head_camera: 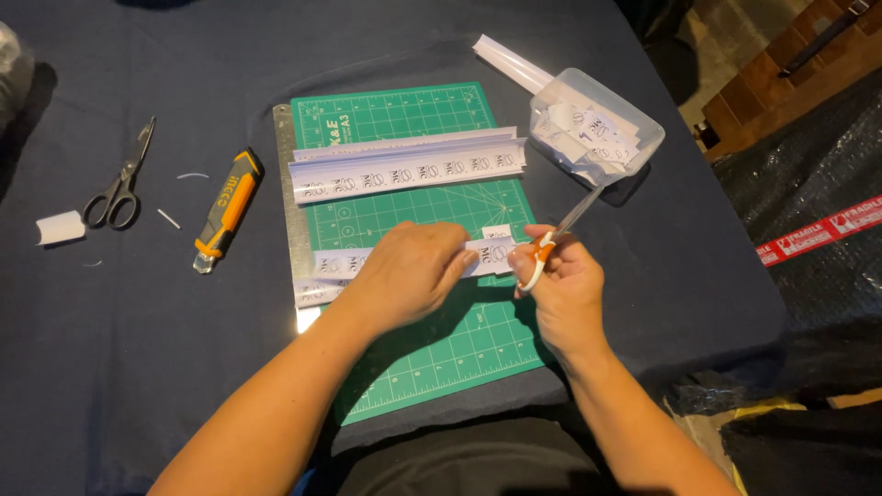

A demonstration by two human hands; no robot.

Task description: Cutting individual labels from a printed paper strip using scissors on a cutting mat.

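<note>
With our left hand (pixel 409 276) we pinch a printed paper strip (pixel 395 260) flat over the green cutting mat (pixel 432 349), grip closed on it. Our right hand (pixel 565 285) is closed around the orange-handled scissors (pixel 556 239), blades at the strip's right end. Cut labels already fill part of the clear plastic tub (pixel 597 129). Two more strips (pixel 404 165) lie uncut higher on the mat, so we judge much cutting remains on this desk (pixel 110 367).

white printed paper strip (pixel 404 260), orange-handled scissors (pixel 551 243)
</note>
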